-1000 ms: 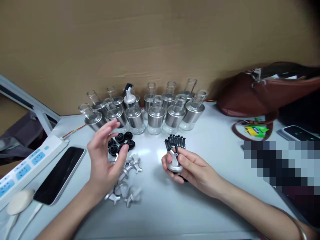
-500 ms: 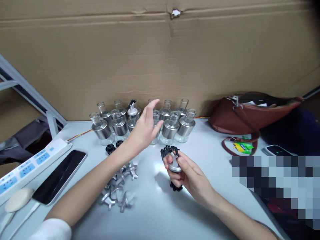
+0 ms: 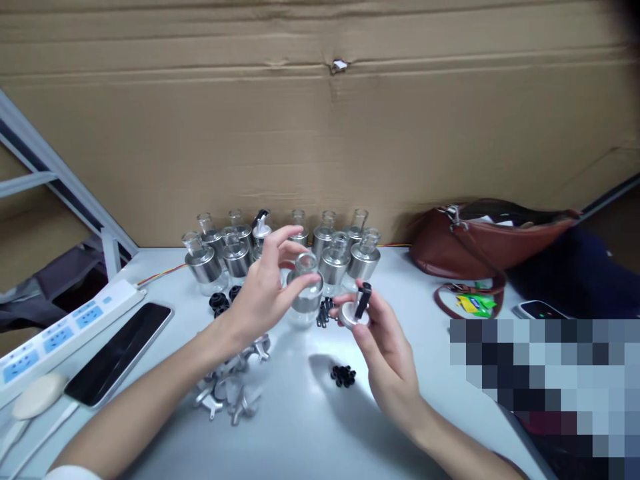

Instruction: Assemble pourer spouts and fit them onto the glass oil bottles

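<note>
My left hand curves around a glass bottle with a metal band. Its thumb lies across the bottle's shoulder, its index finger is raised behind the neck, and other fingers are partly hidden. In my right hand is a silver pourer cap with a black flip lever, pinched between thumb and fingers to the right of that bottle. Small black levers lie between the bottle and the cap. Below, a cluster of small black rings rests on the table.
Behind stand two rows of similar bottles, one topped with a silver spout. Silver spout parts and black stoppers lie left of centre. A phone and power strip are left; a brown bag sits right.
My left hand has come down around a bottle, which now stands forward of its row. My right hand has turned the cap, so its lever points up, and has uncovered the loose levers.
</note>
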`<state>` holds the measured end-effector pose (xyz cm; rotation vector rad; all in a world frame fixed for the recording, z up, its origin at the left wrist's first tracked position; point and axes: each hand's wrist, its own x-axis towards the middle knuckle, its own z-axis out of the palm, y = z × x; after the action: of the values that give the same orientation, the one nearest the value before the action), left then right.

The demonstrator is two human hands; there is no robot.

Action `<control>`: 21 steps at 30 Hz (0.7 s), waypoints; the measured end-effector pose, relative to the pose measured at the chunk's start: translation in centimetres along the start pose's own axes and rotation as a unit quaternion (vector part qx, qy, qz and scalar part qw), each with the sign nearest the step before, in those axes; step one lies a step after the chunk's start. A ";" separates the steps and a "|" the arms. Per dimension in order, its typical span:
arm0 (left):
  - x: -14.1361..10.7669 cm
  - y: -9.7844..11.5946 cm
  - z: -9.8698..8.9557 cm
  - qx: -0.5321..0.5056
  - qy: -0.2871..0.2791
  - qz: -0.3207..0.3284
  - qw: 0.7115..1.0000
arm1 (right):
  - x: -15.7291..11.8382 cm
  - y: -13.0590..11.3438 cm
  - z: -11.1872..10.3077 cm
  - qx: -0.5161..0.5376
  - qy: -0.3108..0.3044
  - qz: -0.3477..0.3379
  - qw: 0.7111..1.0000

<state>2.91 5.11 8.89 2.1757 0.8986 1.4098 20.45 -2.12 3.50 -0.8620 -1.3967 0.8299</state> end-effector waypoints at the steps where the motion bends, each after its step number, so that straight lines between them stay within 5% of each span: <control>1: -0.6 0.6 -0.2 -0.007 -0.009 -0.003 1.000 | 0.0 0.0 0.1 0.006 0.012 -0.024 1.000; 7: -4.0 2.2 -0.7 -0.020 -0.061 -0.027 0.998 | -0.4 -0.1 -0.1 0.001 0.080 -0.128 0.989; 13: -5.2 2.3 -0.4 0.000 -0.081 0.032 0.996 | -0.6 0.0 -0.7 -0.039 0.017 -0.173 0.984; 17: -5.1 2.6 -0.6 -0.081 -0.126 -0.054 0.987 | -0.3 -0.4 -0.4 -0.011 -0.003 -0.177 0.984; 21: -5.3 2.6 -0.6 -0.217 -0.203 -0.114 0.948 | 0.5 -1.0 0.1 -0.070 -0.035 -0.244 0.967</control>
<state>1.64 -0.44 7.33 1.8553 0.5942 0.8965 20.34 -2.14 4.65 -0.5579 -1.6538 0.3889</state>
